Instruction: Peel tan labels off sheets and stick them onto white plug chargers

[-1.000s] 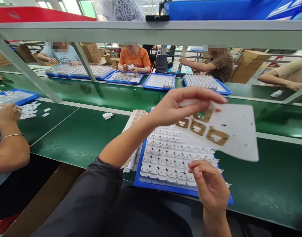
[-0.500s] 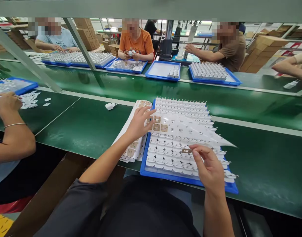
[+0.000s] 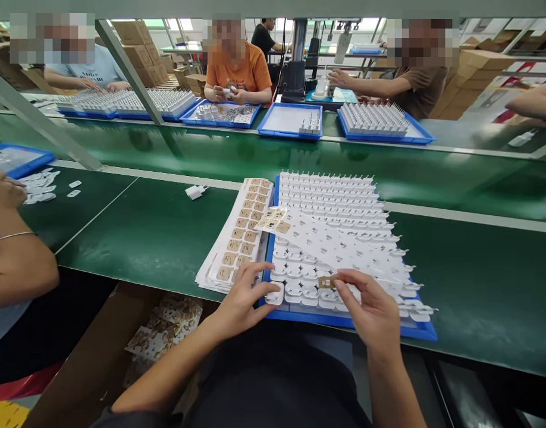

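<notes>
"Head view, going left to right: where are the hands?"

"Beside a stack of white sheets bearing square brown labels (image 3: 244,230), the left hand (image 3: 246,300) has its fingers around a rounded white plastic plug (image 3: 275,293) at the near left corner of a blue plastic tray (image 3: 418,331). I can't tell whether it grips or merely touches. Across the tray lies a loose white sheet (image 3: 335,241), mostly bare of labels. The right hand (image 3: 373,312) pinches a single brown label with cut-out openings (image 3: 325,282) between thumb and forefinger, above the tray's front rows."

"How is this handled well?"

"In my judgement, the left fingers should steady the plug without covering its face. The right should keep the label by its edge, flat and unbent."

"What can't you make out?"

"At far left, a co-worker's hand (image 3: 3,193) is cut off by the frame. The left fingers hide part of the plug. The loose sheet covers some middle rows; the right hand blocks what lies behind it. Any print on the held label is too small to read."
</notes>
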A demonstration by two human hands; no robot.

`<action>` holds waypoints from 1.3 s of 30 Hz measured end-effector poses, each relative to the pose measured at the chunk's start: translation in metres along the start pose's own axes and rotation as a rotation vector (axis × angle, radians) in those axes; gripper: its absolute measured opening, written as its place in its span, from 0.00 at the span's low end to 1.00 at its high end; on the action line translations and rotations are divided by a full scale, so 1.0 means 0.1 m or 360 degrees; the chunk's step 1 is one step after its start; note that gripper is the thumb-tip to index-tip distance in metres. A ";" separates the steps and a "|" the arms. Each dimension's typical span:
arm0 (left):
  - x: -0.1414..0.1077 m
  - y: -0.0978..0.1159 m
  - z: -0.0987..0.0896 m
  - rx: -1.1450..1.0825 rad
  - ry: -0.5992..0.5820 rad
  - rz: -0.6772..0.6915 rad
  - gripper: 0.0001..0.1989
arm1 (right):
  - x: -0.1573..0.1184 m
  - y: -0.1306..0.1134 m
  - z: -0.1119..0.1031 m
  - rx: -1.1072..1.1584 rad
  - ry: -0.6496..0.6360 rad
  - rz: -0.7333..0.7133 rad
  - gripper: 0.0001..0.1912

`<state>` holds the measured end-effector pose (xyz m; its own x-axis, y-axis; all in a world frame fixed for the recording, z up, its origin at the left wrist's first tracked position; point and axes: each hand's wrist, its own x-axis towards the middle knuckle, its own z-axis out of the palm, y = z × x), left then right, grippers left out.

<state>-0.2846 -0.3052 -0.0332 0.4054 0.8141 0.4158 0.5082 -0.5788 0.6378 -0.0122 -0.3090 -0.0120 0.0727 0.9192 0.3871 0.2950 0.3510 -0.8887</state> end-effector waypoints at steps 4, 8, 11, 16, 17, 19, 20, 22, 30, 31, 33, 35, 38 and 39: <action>0.12 0.08 -0.03 -0.1175 0.0378 -0.0457 0.18 | 0.01 -0.14 0.13 0.0257 -0.0259 -0.0010 0.10; 0.29 0.20 0.09 -0.2134 0.0472 -0.0880 0.24 | 0.04 -0.36 0.34 0.0560 -0.0541 -0.0084 0.10; 0.34 0.24 0.19 -0.2287 0.0385 -0.0895 0.27 | 0.08 -0.47 0.46 0.0591 -0.0618 -0.0169 0.11; 0.32 0.14 0.21 -0.1784 0.0231 -0.0561 0.23 | 0.13 -0.48 0.50 0.0585 -0.0570 -0.0160 0.10; 0.32 0.12 0.18 -0.1625 0.0187 -0.0499 0.23 | 0.13 -0.47 0.50 0.0589 -0.0571 -0.0149 0.09; 0.33 0.07 0.13 -0.1274 0.0112 -0.0348 0.25 | 0.13 -0.45 0.50 0.0574 -0.0595 -0.0115 0.08; 0.33 0.05 0.10 -0.1102 0.0086 -0.0262 0.26 | 0.12 -0.45 0.50 0.0556 -0.0608 -0.0093 0.07; 0.34 0.03 0.06 -0.0814 0.0055 -0.0104 0.29 | 0.11 -0.46 0.49 0.0526 -0.0633 -0.0032 0.06; 0.33 0.11 0.01 -0.0549 0.0220 0.0155 0.27 | 0.15 -0.50 0.42 0.0717 -0.0425 0.0167 0.04; 0.34 0.13 0.00 -0.0528 0.0226 0.0196 0.27 | 0.16 -0.50 0.43 0.0659 -0.0307 0.0203 0.05; 0.36 0.16 -0.01 -0.0490 0.0241 0.0246 0.28 | 0.17 -0.51 0.46 0.0563 -0.0175 0.0254 0.06; 0.39 0.17 -0.01 -0.0463 0.0249 0.0267 0.29 | 0.18 -0.53 0.49 0.0518 -0.0166 0.0253 0.07; 0.40 0.18 -0.02 -0.0440 0.0256 0.0287 0.30 | 0.20 -0.54 0.51 0.0494 -0.0186 0.0219 0.05; 0.40 0.18 -0.02 -0.0432 0.0254 0.0287 0.29 | 0.20 -0.54 0.51 0.0487 -0.0188 0.0217 0.05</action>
<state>-0.2607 -0.2828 -0.0035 0.3354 0.7096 0.6196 0.2104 -0.6975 0.6850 -0.0750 -0.3008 0.0316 -0.0241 0.9692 0.2450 -0.0105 0.2448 -0.9695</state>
